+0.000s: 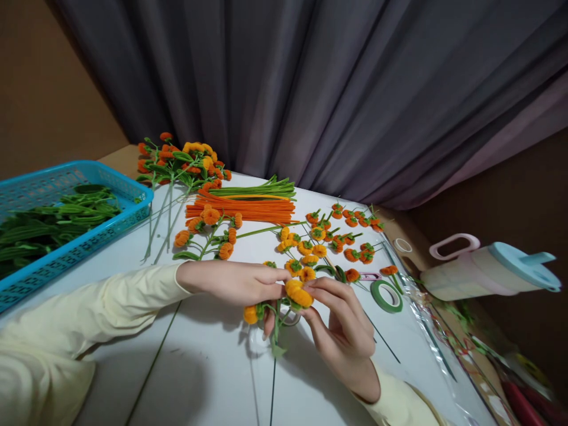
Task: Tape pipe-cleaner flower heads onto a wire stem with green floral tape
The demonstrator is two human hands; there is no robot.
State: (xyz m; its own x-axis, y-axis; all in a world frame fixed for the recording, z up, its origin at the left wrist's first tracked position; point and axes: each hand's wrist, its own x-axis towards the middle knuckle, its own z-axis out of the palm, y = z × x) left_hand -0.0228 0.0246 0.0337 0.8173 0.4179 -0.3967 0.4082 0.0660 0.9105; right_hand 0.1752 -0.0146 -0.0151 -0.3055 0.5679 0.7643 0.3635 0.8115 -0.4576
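My left hand (239, 284) is closed on the green stem of a chenille sprig, over the white table. My right hand (344, 322) pinches the sprig's round yellow chenille head (299, 294) between thumb and fingers. A second yellow-orange head (251, 315) hangs below my left hand, and green taped leaves (278, 340) dangle between the hands. Just beyond my fingers lie loose yellow heads (309, 259), with orange heads (352, 255) further right. A branched sprig with orange heads (210, 215) rests beyond my left forearm. Part of the held stem is hidden by my fingers.
A blue basket (100, 223) of green leaves stands at left. Behind lie finished-looking stems (166, 157) and bundles of orange (242, 208) and green chenille stems (252, 189). Green tape (377, 302), a lidded cup (479, 271) and clear plastic wrap (437, 337) are at right.
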